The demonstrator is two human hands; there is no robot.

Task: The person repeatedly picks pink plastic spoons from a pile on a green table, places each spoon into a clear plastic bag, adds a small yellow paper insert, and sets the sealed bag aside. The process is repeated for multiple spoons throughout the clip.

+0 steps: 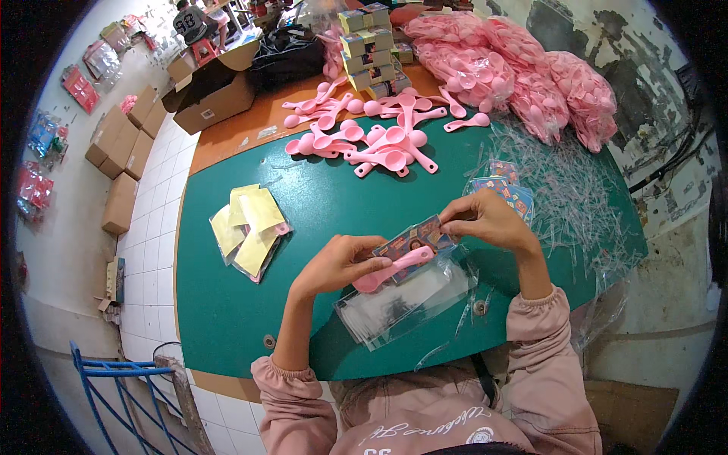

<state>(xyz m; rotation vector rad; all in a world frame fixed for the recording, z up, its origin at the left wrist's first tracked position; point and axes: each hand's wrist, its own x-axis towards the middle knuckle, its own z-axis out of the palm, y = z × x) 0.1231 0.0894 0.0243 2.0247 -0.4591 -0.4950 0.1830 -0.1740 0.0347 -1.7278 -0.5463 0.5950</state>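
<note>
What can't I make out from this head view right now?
- Pink spoon: bowl end partly covered by the left hand.
- Printed card: picture too small to tell; one end hidden under the right hand.
- Clear sleeves: count unclear, they overlap.
- Boxes: cut off by the top edge.
</note>
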